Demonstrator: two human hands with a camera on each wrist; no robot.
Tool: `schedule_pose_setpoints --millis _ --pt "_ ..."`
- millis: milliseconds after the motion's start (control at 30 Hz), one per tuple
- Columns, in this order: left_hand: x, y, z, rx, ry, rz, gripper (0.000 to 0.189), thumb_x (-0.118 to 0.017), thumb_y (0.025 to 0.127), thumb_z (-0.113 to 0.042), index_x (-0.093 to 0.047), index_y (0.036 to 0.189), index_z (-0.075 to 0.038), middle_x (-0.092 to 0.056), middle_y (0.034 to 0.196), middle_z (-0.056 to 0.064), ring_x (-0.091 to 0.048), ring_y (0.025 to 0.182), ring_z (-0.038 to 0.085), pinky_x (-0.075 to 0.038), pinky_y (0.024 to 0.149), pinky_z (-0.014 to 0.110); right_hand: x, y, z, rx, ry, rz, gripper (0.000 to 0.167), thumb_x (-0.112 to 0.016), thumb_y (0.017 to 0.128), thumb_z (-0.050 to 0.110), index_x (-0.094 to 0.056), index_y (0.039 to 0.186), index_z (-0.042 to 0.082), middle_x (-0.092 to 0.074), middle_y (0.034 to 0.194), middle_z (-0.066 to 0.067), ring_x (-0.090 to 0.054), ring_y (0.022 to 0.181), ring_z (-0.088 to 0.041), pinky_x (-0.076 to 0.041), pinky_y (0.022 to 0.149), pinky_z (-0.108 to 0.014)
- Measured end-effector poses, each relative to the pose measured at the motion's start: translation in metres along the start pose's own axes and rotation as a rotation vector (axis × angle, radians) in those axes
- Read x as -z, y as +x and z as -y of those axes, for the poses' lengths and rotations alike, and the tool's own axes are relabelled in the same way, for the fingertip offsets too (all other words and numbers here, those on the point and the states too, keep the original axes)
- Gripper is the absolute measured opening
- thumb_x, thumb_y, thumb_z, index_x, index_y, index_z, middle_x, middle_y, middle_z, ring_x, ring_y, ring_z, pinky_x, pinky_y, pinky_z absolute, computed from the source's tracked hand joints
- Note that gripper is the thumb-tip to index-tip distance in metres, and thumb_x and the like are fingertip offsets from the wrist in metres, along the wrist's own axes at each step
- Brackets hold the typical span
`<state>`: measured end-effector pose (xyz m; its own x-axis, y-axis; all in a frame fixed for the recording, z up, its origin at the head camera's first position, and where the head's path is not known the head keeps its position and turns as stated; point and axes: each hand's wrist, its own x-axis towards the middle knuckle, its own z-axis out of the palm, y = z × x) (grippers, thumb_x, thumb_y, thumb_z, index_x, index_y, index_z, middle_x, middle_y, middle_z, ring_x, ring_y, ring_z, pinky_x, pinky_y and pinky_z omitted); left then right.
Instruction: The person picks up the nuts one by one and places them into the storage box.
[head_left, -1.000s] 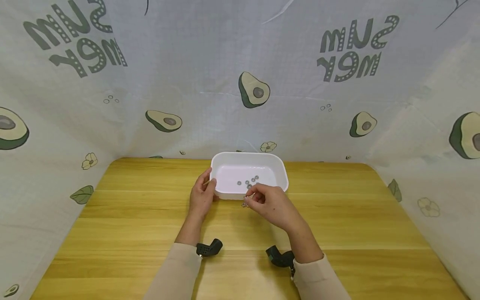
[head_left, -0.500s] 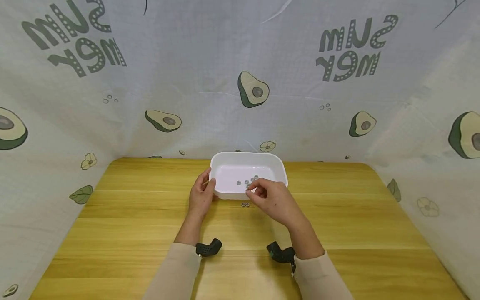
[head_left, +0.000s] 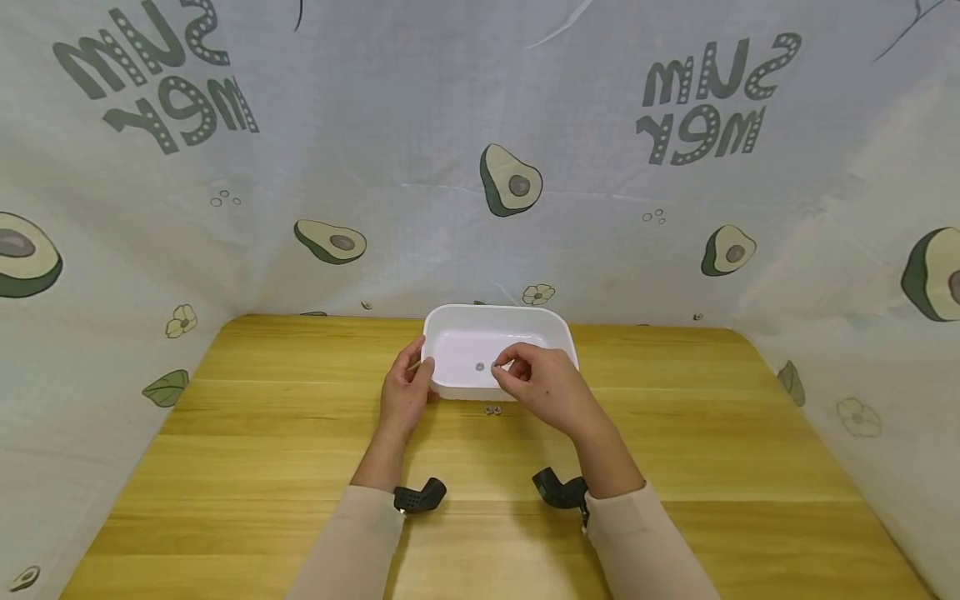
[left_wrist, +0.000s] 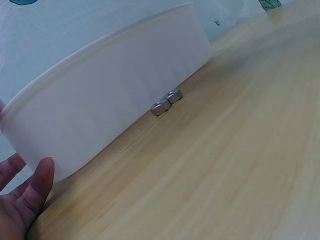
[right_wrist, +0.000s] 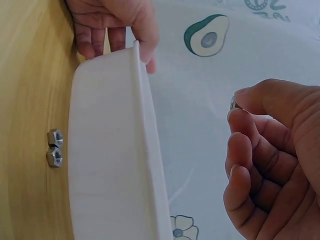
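Note:
My left hand [head_left: 403, 393] holds the left end of a white plastic tray [head_left: 461, 392], its thumb against the outer wall near the front corner. Between thumb and index finger my right hand [head_left: 546, 387] pinches a small metal hex nut [right_wrist: 233, 103], raised over the tray and apart from it. One hex nut [head_left: 480, 367] shows on the tray floor; the right hand hides part of that floor. Two more nuts [left_wrist: 167, 102] lie side by side on the table, just outside the tray's near wall.
The tray stands near the far edge of a wooden table [head_left: 262, 467]. A hanging cloth [head_left: 420, 150] printed with avocados rises behind it. Each wrist carries a black camera mount [head_left: 420, 496].
My right hand has risen from in front of the tray's near wall to above the tray, pinching the nut. The two table nuts came into full view. My left hand stays put.

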<state>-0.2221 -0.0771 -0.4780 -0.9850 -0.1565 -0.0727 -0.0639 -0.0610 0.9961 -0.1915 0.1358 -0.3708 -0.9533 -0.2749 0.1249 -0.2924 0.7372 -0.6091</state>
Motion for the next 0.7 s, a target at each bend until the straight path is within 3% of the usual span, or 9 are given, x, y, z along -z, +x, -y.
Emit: schedule_pose_setpoints --millis 700 --pt "0.000 0.001 0.000 0.011 0.011 -0.005 0.046 -0.059 0.102 -0.029 -0.054 0.147 -0.030 -0.057 0.146 0.007 -0.060 0.106 0.022 -0.056 0.068 0.023 -0.012 0.014 -0.008 -0.064 0.003 0.022 0.011 -0.072 0.095 0.026 -0.071 0.098 0.015 -0.062 0.074 0.000 -0.052 0.064 -0.015 -0.045 0.059 -0.028"
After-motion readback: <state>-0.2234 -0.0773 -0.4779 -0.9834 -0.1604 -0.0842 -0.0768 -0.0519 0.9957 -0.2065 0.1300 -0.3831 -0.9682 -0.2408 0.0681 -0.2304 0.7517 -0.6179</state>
